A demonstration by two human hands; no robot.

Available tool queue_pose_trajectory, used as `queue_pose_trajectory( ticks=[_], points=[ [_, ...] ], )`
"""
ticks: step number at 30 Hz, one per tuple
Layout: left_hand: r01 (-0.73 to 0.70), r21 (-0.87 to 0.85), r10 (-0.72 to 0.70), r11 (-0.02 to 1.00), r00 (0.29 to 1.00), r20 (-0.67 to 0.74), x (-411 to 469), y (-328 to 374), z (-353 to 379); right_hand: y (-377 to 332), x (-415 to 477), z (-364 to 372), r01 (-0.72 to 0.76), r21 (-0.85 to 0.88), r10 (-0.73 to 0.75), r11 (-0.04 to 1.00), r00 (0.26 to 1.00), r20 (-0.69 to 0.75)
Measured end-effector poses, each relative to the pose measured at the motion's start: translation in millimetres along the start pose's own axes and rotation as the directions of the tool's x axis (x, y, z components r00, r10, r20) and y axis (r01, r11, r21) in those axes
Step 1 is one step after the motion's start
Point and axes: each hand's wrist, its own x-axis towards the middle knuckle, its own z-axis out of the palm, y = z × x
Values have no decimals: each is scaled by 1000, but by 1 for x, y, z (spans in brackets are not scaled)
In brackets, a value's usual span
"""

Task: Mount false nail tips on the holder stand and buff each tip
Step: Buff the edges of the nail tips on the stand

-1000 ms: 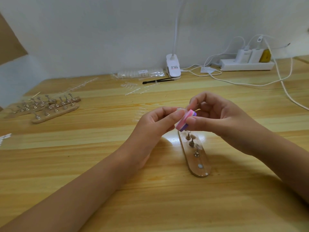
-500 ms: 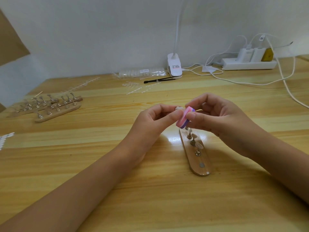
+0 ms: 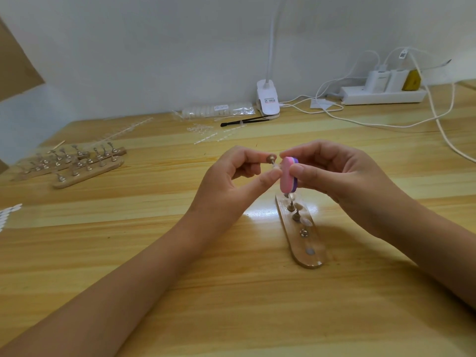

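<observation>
My left hand [image 3: 239, 176] pinches a small metal holder peg [image 3: 271, 159] with a clear nail tip [image 3: 275, 168] on its end. My right hand [image 3: 332, 173] grips a pink and purple buffer block [image 3: 288, 176], whose pink face is against the tip. Both hands hover above the far end of a wooden holder stand [image 3: 300, 243] lying on the table. The stand carries several metal pegs, some with clear tips, and one bare magnet spot [image 3: 309, 251] near its close end.
Two more wooden stands with pegs [image 3: 85, 166] lie at the far left. A packet of nail tips [image 3: 216, 110], loose tip strips [image 3: 219, 135], a black tool [image 3: 244, 121] and a lamp clip [image 3: 268, 100] sit by the wall. A power strip [image 3: 383, 95] with cables is far right.
The peg in my left hand has turned so its metal base shows. The buffer block now stands more upright, with its pink face toward the tip.
</observation>
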Motion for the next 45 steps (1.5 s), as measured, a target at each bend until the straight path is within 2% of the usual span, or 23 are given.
queue_pose_trajectory(
  ticks=[5,7,9,11,16,19,24,26,29,30,32,34,36,37,39,42,45],
  points=[
    [-152,172,145,973,988,56,-4,-1,5,1,3,-3,40,29,-38,999,996,-80],
    [-170,192,157,966,984,84,-6,-1,9,1,5,-7,54,57,-47,997,992,-117],
    [-124,143,114,982,991,76,-6,0,10,0,7,-10,58,68,-49,996,991,-125],
    [-18,36,17,999,999,42,-5,1,9,0,7,-13,56,63,-49,996,993,-110],
    [157,-142,-159,977,987,-2,-1,0,3,2,7,-11,29,20,-28,999,999,-16],
    [195,-185,-192,963,981,35,1,-4,2,4,5,-8,-2,-20,3,1000,999,39],
    [161,-186,-150,969,986,74,-2,-2,6,6,3,-6,-12,-1,12,1000,998,58],
    [169,-169,-156,971,984,88,-3,-1,8,5,5,-7,34,84,-34,996,999,4],
    [163,-72,-153,984,979,131,-5,-4,13,-4,9,-17,115,313,-69,943,985,-156],
    [165,-60,-156,984,978,142,-6,-5,14,-8,10,-22,146,335,-80,931,976,-202],
    [170,-98,-156,981,979,134,-5,-5,13,-13,10,-28,169,255,-103,952,962,-252],
    [187,-168,-171,968,980,106,-3,-5,9,-13,8,-28,104,93,-84,990,978,-192],
    [211,-234,-197,949,977,80,0,-6,5,-8,5,-19,2,-31,-3,1000,999,-34],
    [222,-256,-210,941,975,76,2,-8,3,-4,4,-13,-28,-63,30,998,999,34],
    [233,-281,-218,931,972,87,3,-10,2,0,1,-2,-38,-49,42,998,996,82],
    [239,-306,-210,921,970,125,3,-10,6,4,-1,9,26,88,-26,996,1000,-6],
    [247,-333,-214,910,968,133,3,-10,6,4,1,9,148,233,-101,961,974,-204]
  ],
)
